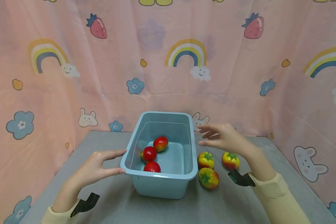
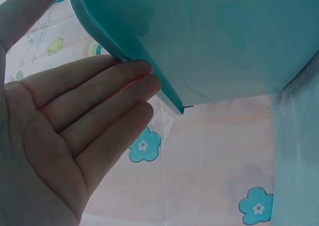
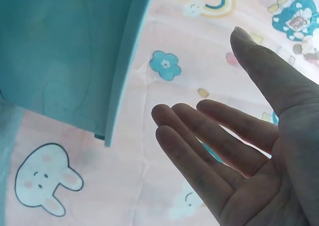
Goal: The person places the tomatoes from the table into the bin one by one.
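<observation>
Inside the bin [image 1: 162, 186], three red fruits [image 1: 149, 154]; outside, three mottled fruits [image 1: 208, 178]

We see the red fruits toward the bin's left side, and the mottled fruits to its right on the table [image 1: 106, 203]. Our left hand [image 1: 94, 168] touches the bin's left rim, fingers straight, not clasping it. Our right hand [image 1: 228, 137] is empty, fingers relaxed, just right of the bin. Behind the bin hangs a curtain [image 1: 229, 93].
</observation>
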`<state>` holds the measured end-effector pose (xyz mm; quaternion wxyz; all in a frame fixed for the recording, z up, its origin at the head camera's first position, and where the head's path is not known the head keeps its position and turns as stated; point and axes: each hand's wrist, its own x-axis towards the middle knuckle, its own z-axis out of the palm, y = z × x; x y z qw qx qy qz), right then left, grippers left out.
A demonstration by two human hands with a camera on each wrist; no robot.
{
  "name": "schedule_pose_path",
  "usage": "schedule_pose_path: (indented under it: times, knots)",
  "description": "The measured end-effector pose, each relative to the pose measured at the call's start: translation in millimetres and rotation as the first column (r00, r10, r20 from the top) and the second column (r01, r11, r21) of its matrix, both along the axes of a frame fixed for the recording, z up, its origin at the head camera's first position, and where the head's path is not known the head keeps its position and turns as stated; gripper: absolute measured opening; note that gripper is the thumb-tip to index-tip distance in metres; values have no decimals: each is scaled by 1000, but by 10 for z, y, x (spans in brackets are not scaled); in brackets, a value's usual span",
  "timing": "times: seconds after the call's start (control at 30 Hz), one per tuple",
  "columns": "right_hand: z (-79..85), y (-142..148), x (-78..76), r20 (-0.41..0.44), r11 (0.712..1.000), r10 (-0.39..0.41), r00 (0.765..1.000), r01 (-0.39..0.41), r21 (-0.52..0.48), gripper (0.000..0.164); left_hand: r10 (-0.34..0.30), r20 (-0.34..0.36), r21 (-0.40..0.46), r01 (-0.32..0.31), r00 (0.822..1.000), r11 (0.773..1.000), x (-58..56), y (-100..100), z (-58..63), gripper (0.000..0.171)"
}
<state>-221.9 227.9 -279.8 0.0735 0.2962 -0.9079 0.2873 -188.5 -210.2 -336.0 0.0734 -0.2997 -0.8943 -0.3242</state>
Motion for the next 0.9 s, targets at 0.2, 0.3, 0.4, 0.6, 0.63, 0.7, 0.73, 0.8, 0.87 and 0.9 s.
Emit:
schedule_pose_path:
  times: [0.2,0.3,0.4,0.6,0.63,0.7,0.73,0.8,0.87,0.9]
  knots:
    - [-119,88,34,25,998,-65,998,65,9,57,-14,-5,7,14,1000,1000,-4,-1,3,61]
    - [-187,134,52,39,995,-95,995,94,18,57,-18,-12,7,19,1000,1000,-4,-4,4,61]
    - [-271,178,59,40,994,-110,993,109,25,57,-18,-14,5,19,1000,1000,-4,-3,7,61]
    - [-426,253,56,44,995,-99,994,99,15,52,-13,-12,-3,13,1000,1000,-2,-1,13,62]
    - [-450,264,55,47,995,-97,994,97,15,52,-12,-13,-3,12,1000,1000,-2,-1,13,62]
    - [-494,282,58,52,996,-93,994,93,15,51,-13,-13,-3,13,1000,1000,-1,-1,15,62]
    - [-516,289,58,58,995,-98,993,98,13,50,-13,-14,-4,13,1000,1000,0,-1,15,62]
    - [-555,304,65,69,996,-92,993,92,15,49,-12,-16,-5,12,1000,1000,2,1,16,61]
    - [-592,318,73,83,996,-85,993,84,9,48,-12,-16,-6,12,1000,1000,4,3,18,62]
    - [-610,326,76,90,996,-86,992,86,6,48,-11,-16,-6,11,1000,1000,5,4,19,61]
